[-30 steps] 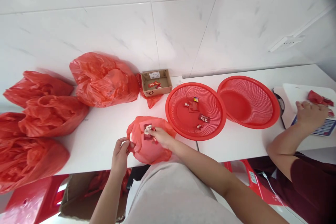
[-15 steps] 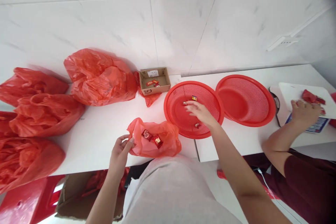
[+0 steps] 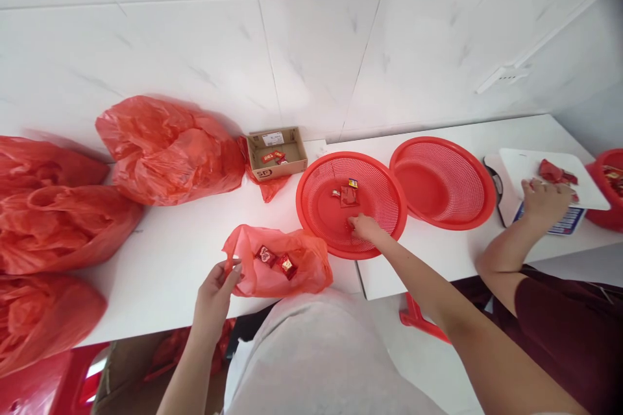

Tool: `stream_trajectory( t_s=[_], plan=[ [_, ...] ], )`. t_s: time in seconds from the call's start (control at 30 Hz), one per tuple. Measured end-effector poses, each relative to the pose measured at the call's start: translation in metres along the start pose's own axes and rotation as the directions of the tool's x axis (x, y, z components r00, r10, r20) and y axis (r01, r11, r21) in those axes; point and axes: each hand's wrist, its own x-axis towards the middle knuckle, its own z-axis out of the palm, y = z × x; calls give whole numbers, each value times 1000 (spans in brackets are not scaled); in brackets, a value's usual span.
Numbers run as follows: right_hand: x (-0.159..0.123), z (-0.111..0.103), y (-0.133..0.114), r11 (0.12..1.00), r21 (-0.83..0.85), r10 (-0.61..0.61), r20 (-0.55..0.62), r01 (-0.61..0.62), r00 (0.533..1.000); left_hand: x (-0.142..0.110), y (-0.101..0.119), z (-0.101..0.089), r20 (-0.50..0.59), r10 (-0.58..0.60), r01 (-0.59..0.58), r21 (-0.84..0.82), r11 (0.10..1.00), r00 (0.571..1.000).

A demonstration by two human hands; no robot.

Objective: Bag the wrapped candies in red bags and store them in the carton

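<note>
My left hand [image 3: 219, 282] pinches the left rim of a thin red plastic bag [image 3: 311, 262], holding its mouth apart. Two red wrapped candies [image 3: 276, 260] show inside the bag. My right hand [image 3: 366, 228] reaches into the near side of a red mesh basket [image 3: 302, 207]. Its fingers are closed, with a small wrapped candy at the tips, mostly hidden by them. Farther back in that basket lie a square red packet [image 3: 348, 196], a small yellow-and-blue packet [image 3: 353, 183] and a small wrapped sweet [image 3: 336, 193].
A second red basket [image 3: 423, 191] stands to the right. Beyond it a co-worker's hand [image 3: 548, 201] rests over red packets on a white scale tray [image 3: 523, 165]. A small cardboard box [image 3: 277, 170] sits near the wall. Several full red bags [image 3: 170, 149] crowd the left.
My right hand has moved down and nearer in the basket, closing its fingers and uncovering the red packet. My left hand still holds the bag. The view has shifted slightly right.
</note>
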Motion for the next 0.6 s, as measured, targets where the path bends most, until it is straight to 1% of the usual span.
stream_trajectory(
  t_s=[0.1,0.17,0.2,0.23,0.27,0.3,0.33,0.4,0.43,0.5,0.53,0.57,0.6],
  plan=[
    [-13,-14,-19,989,111,-99,-27,101,995,0,-2,-2,-8,11,-11,13,1000,1000],
    [-30,-16,-44,946,256,-196,-40,200,980,-1,-2,-1,-14,29,-29,17,999,999],
    [-40,-13,-60,901,351,-258,-36,254,965,-2,0,-1,-20,39,-39,18,999,999],
    [-51,-7,-78,809,498,-344,-28,311,939,-3,1,1,-28,49,-49,21,999,998],
    [-61,2,-96,699,625,-427,-24,346,904,-3,3,2,-33,58,-57,27,998,998],
    [-69,12,-114,629,686,-485,-20,365,874,-3,5,3,-38,65,-64,32,997,997],
    [-77,24,-130,603,699,-513,-30,385,858,-4,6,4,-35,71,-70,36,997,997],
    [-87,44,-154,644,637,-508,-58,424,859,-4,8,5,-18,80,-80,43,996,997],
    [-89,51,-161,670,589,-509,-79,452,857,-4,9,5,-15,86,-86,46,995,996],
    [-87,54,-161,682,530,-530,-118,504,840,-5,8,3,-26,96,-94,54,994,995],
    [-83,50,-156,667,528,-543,-140,526,828,-5,8,2,-34,96,-94,60,994,995],
    [-76,42,-148,655,533,-538,-168,535,826,-5,7,0,-41,93,-90,63,994,995],
    [-68,33,-137,671,519,-501,-209,530,840,-6,6,-1,-41,85,-82,63,995,996]
  ],
)
